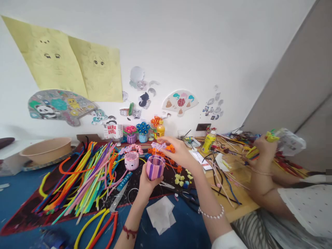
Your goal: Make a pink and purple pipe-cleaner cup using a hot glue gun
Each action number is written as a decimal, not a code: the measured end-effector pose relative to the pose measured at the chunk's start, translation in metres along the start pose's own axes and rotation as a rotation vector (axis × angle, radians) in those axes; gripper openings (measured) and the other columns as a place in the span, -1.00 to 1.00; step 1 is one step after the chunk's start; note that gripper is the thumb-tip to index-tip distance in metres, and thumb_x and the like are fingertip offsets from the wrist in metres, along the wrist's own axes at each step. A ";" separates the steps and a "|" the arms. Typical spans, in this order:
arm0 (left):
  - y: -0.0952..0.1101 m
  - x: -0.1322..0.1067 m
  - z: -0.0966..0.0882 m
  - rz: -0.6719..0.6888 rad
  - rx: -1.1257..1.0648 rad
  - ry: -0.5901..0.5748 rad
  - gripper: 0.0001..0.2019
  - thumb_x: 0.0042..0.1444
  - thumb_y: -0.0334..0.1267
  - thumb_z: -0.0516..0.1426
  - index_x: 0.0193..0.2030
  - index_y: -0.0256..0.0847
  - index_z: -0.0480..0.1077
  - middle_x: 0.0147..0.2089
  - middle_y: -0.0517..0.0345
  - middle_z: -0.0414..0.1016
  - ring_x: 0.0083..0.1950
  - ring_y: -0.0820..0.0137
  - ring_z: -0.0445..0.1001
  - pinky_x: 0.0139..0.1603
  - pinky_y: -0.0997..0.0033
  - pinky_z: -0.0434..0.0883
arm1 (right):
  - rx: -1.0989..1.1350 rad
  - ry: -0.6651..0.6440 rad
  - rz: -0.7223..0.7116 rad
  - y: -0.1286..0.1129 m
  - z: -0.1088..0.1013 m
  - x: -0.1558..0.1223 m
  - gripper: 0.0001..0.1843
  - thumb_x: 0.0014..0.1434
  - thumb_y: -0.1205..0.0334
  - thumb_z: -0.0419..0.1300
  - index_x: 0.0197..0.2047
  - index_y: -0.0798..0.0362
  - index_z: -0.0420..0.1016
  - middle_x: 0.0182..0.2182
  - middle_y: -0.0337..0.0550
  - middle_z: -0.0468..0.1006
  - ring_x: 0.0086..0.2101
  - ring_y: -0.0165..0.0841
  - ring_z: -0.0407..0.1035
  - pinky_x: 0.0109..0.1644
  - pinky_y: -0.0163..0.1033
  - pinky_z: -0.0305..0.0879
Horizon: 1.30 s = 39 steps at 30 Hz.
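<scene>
A left forearm and a right forearm slant up from seven and five o'clock, converging near the centre. Behind stands a white wall, with yellow drawing paper at ten o'clock; the table carries loose coloured pipe cleaners at eight o'clock and a tan bowl at nine. Another person's arm shows at four. Of the hands, the left hand is clamped around a purple-and-pink cup, just below centre toward six o'clock; the right hand bends above its rim, fingers curled by a lilac flower, whether gripping it I cannot tell.
</scene>
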<state>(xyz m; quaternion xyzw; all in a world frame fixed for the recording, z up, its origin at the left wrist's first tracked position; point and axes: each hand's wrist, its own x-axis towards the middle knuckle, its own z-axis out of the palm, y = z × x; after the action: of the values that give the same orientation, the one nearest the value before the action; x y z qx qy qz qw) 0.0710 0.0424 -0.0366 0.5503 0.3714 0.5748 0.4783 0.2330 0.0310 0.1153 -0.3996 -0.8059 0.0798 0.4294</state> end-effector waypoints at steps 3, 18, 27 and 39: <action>0.002 -0.001 0.000 -0.004 -0.002 -0.013 -0.30 -0.26 -0.20 0.39 0.07 -0.18 0.28 -0.06 0.08 0.51 -0.11 0.24 0.51 -0.04 0.23 0.45 | -0.031 -0.044 0.029 -0.002 -0.002 0.001 -0.59 0.27 0.26 0.16 0.19 -0.08 0.35 -0.06 -0.14 0.54 -0.13 -0.28 0.46 0.02 -0.13 0.36; 0.009 -0.004 0.001 -0.025 -0.023 -0.035 -0.30 -0.29 -0.24 0.39 0.06 -0.19 0.27 -0.09 0.11 0.49 -0.15 0.28 0.46 -0.09 0.30 0.42 | 0.247 -0.003 0.176 0.008 -0.004 0.004 -0.72 0.26 0.19 0.18 0.03 0.01 0.47 -0.20 -0.15 0.56 -0.25 -0.34 0.49 -0.14 -0.23 0.42; 0.011 -0.006 0.004 -0.016 -0.062 -0.033 -0.30 -0.28 -0.24 0.39 0.07 -0.18 0.29 -0.06 0.09 0.50 -0.11 0.24 0.47 -0.05 0.25 0.42 | -0.004 0.182 -0.102 0.001 0.013 0.002 -0.92 0.26 0.30 0.19 -0.17 0.02 0.48 -0.19 -0.11 0.46 -0.17 -0.30 0.43 -0.03 -0.20 0.39; 0.006 -0.002 0.004 -0.005 -0.088 -0.018 -0.31 -0.35 -0.26 0.40 0.01 -0.19 0.32 -0.11 0.09 0.51 -0.14 0.22 0.47 -0.08 0.22 0.42 | -0.105 0.378 -0.243 -0.001 0.013 0.001 -0.83 0.27 0.38 0.14 -0.09 -0.01 0.45 -0.15 -0.09 0.42 -0.12 -0.28 0.40 0.01 -0.18 0.36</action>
<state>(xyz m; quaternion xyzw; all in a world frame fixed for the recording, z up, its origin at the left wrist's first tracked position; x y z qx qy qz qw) 0.0738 0.0384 -0.0311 0.5333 0.3427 0.5844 0.5066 0.2225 0.0336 0.1088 -0.3291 -0.7565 -0.0908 0.5579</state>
